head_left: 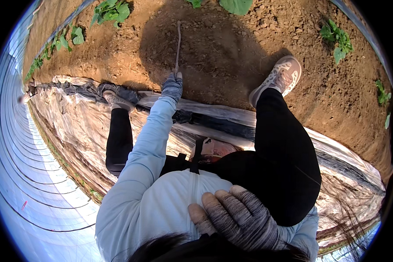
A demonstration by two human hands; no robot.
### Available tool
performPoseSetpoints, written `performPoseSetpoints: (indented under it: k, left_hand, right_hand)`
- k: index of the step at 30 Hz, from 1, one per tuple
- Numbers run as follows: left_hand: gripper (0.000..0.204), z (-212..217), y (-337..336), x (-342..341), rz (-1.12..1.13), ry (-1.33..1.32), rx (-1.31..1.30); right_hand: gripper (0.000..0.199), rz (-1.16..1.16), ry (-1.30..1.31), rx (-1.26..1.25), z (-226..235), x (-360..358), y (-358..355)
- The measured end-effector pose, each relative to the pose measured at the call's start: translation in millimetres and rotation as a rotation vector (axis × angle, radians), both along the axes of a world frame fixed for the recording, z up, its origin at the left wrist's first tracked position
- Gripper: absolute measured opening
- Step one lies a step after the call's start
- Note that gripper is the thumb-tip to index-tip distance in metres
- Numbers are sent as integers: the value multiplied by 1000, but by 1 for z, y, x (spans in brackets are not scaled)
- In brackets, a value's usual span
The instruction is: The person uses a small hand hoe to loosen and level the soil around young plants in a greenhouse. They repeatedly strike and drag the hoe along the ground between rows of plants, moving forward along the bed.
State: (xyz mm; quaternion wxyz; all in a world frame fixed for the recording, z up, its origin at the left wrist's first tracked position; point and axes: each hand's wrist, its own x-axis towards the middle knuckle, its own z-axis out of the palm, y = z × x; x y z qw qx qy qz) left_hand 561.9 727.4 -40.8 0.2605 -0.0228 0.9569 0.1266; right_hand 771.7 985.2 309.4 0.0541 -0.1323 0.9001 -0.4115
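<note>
While most of the view is a bed of bare brown soil, a wrinkled pale plastic sheet takes the near side, with a curved translucent blue-white tunnel wall at far left. Leafy green plants stand spaced along the bed's far side. Right leopard-patterned shoe is on soil; left one by the sheet's bunched black edge. Right hand in a grey heathered glove is before the chest: fingers extended, grip loose, nothing seen in it, palm hidden. Left hand in a dark blue-grey glove has its grip closed around the near end of a thin pale stick, which points away over shaded soil; tip contact unclear. Done: stick in hand, plants standing. What's left can't be read here. Open soil lies either side of the stick; the sheet edge crosses below the left wrist, right shoe bounds the right.
</note>
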Motion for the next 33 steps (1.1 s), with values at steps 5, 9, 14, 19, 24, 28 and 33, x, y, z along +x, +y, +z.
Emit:
performPoseSetpoints:
  k: [5,9,14,19,24,28,33]
  left_hand:
    - [54,24,0,40,70,31,93]
    - [52,10,-25,83,165,49,162]
    - [49,16,-26,107,232,46,224]
    - [50,19,5,55,242,159,300]
    - [47,50,79,-19,380,-15,228]
    - [50,5,63,-35,160,1,91]
    - [49,35,66,-3,230,-229,147]
  right_hand:
    - [30,37,12,-1,0,1,0]
    - [30,43,18,-4,-1,2,-1]
    - [29,35,20,12,-1,3,2]
    - [29,21,10,17,-1,3,2]
    - [29,12,-25,-8,1,3,3]
    - [28,3,-11,-33,4,1,3]
    - [27,46,-38,-51,2,-5,7]
